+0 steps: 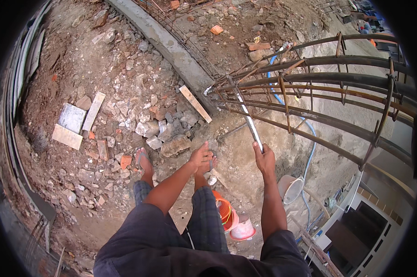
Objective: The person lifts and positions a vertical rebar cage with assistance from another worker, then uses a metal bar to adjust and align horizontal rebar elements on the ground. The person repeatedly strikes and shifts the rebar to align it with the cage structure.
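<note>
My right hand is closed round the near end of a long, narrow metal bar, silvery with a darker far end. That far end reaches the rebar cage, where its long bars come together beside the concrete beam. Whether the bar touches the rebar, I cannot tell. In front of my knee, my left hand is held in the air with its fingers partly stretched out, and nothing shows in it. A wooden board leans on the beam's near end.
Broken stones and bricks lie around my sandalled feet. Orange buckets and a pale bucket stand near my legs. A blue hose runs under the rebar. Flat boards lie on the left, and thin rebar lines the beam.
</note>
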The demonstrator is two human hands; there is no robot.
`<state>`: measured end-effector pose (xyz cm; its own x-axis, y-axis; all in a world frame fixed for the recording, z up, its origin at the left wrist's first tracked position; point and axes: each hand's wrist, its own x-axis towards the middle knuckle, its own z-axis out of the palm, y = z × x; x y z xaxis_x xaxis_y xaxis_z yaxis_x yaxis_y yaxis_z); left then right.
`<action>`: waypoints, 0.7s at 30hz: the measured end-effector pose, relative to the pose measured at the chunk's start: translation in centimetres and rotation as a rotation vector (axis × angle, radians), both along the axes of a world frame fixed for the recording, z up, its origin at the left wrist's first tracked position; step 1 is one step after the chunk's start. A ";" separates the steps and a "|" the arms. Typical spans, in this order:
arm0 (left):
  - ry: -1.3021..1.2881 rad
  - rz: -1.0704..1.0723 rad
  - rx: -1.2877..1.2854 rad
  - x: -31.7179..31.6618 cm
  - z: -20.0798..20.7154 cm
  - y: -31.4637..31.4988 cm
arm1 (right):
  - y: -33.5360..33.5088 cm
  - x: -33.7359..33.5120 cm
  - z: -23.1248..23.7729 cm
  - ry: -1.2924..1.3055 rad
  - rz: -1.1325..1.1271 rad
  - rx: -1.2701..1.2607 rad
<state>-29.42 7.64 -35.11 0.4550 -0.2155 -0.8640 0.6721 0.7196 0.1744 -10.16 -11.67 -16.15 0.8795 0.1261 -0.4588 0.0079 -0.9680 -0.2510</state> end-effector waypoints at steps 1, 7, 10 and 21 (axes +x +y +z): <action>0.104 0.054 0.118 -2.3 -1.4 1.8 | -0.5 0.5 0.0 -0.009 0.024 0.008; 0.291 0.226 0.504 -13.0 -1.6 8.4 | -6.5 3.7 3.4 -0.018 0.169 -0.028; 0.302 0.114 0.677 -16.0 -0.6 7.4 | -10.2 2.5 5.3 0.003 0.125 -0.039; -0.106 -0.400 0.750 -12.2 6.7 -0.1 | -19.2 -21.0 2.1 0.351 -0.608 0.195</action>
